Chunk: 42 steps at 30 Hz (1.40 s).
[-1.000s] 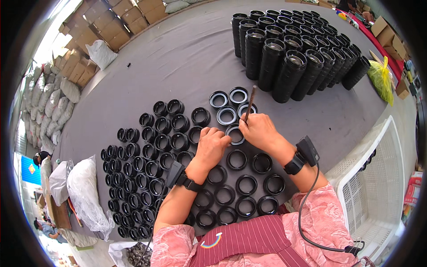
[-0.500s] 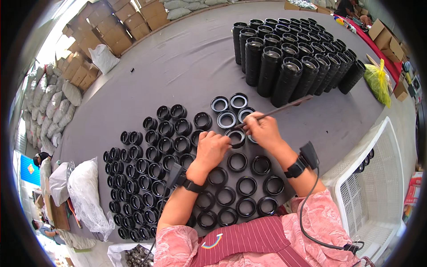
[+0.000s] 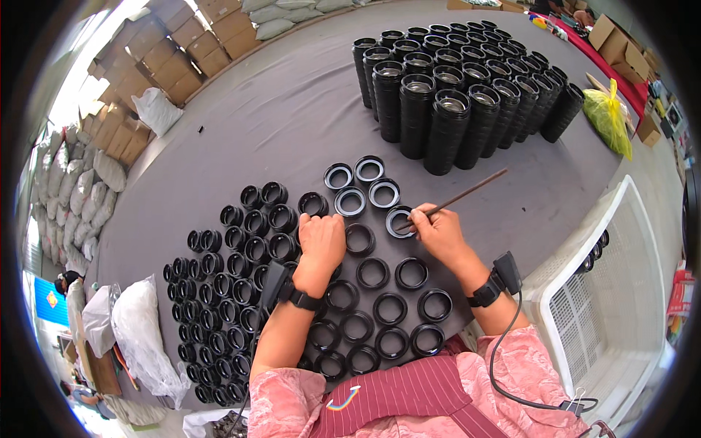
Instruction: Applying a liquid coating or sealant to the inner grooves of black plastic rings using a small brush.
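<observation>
My right hand (image 3: 438, 230) is closed round a thin brown stick (image 3: 467, 191), which slants up to the far right. Its lower tip reaches a black ring with a pale lining (image 3: 394, 212). My left hand (image 3: 321, 239) is curled downward beside a plain black ring (image 3: 312, 205); its fingertips are hidden, so whatever they hold does not show. Between the hands lies another plain black ring (image 3: 359, 239). Just beyond are several pale-lined rings (image 3: 350, 202). Closer to my body, more plain black rings (image 3: 391, 309) lie flat on the grey cloth.
Many black rings (image 3: 221, 285) stand in rows at the left. Upright black ribbed cylinders (image 3: 442, 135) are grouped at the far right, near a yellow plastic bag (image 3: 607, 120). A white plastic crate (image 3: 558, 321) is at my right. Clear plastic bags (image 3: 139, 332) lie on the left edge.
My left hand has moved left, away from the ring between my hands. My right hand has brought the stick's tip to a pale-lined ring further right. The whole view has shifted slightly.
</observation>
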Each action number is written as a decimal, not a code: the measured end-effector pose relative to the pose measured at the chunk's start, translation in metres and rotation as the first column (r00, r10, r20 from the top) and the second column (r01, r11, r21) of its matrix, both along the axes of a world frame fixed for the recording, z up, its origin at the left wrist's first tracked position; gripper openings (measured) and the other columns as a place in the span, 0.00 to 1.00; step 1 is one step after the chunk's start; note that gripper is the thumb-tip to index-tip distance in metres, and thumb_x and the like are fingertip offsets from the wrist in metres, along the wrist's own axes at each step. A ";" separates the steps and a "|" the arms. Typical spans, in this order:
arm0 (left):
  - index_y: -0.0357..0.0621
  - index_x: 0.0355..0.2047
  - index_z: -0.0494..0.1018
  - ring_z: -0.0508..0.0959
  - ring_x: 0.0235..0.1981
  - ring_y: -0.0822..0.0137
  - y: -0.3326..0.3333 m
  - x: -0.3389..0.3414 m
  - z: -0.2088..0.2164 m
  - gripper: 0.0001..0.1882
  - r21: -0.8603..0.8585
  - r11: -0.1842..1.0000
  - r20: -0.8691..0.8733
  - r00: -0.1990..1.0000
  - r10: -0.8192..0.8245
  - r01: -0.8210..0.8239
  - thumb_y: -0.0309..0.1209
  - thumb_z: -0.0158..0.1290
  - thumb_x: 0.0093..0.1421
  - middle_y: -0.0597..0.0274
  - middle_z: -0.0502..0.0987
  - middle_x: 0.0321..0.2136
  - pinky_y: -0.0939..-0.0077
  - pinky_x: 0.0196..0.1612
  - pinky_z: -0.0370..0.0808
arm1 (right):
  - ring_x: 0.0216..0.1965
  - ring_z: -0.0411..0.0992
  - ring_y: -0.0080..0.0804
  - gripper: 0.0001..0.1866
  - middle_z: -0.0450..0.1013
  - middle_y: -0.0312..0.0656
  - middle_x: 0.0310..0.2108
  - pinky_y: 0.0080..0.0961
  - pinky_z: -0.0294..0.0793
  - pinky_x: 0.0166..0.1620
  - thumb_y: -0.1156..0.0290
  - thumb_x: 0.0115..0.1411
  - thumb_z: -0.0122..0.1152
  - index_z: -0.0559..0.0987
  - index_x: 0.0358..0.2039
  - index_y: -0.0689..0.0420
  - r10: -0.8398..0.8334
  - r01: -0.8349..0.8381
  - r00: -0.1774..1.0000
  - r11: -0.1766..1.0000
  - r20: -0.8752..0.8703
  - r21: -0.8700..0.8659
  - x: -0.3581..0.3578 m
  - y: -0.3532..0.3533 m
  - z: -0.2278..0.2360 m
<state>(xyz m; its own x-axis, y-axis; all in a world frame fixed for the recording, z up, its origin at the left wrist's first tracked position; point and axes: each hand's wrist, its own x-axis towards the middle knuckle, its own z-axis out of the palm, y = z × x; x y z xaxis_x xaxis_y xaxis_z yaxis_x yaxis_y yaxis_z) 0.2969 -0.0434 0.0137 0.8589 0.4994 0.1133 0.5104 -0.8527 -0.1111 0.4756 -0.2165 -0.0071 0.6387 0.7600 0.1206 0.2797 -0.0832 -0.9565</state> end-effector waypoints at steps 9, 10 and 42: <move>0.52 0.34 0.79 0.77 0.38 0.63 -0.035 0.027 0.005 0.10 -0.098 0.914 0.336 0.878 -0.341 0.393 0.31 0.63 0.49 0.67 0.79 0.30 0.63 0.47 0.66 | 0.26 0.79 0.42 0.12 0.78 0.50 0.24 0.33 0.75 0.32 0.66 0.65 0.56 0.81 0.34 0.62 0.069 -0.068 0.995 0.998 0.074 -0.020 -0.008 0.006 0.006; 0.52 0.33 0.79 0.76 0.39 0.63 -0.036 0.029 0.002 0.10 -0.122 0.917 0.307 0.893 -0.329 0.380 0.32 0.64 0.48 0.68 0.79 0.30 0.63 0.47 0.65 | 0.27 0.78 0.46 0.13 0.78 0.52 0.24 0.35 0.75 0.32 0.65 0.65 0.55 0.81 0.34 0.62 0.077 -0.074 0.992 0.997 0.101 -0.031 -0.006 0.007 0.006; 0.46 0.27 0.75 0.77 0.31 0.60 -0.034 0.046 0.012 0.08 -0.507 0.777 0.412 0.897 -0.161 0.372 0.33 0.54 0.62 0.64 0.77 0.21 0.62 0.44 0.67 | 0.23 0.74 0.18 0.16 0.78 0.37 0.24 0.15 0.71 0.24 0.61 0.70 0.54 0.80 0.32 0.61 -0.132 0.206 0.956 0.937 -0.262 0.280 0.036 -0.006 0.015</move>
<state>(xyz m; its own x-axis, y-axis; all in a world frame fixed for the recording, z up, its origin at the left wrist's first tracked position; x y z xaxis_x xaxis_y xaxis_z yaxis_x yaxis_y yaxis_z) 0.3429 -0.0772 0.0258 0.9294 0.3186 0.1861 0.1668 -0.8127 0.5582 0.5115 -0.2224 0.0081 0.7925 0.5893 0.1569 0.0504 0.1931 -0.9799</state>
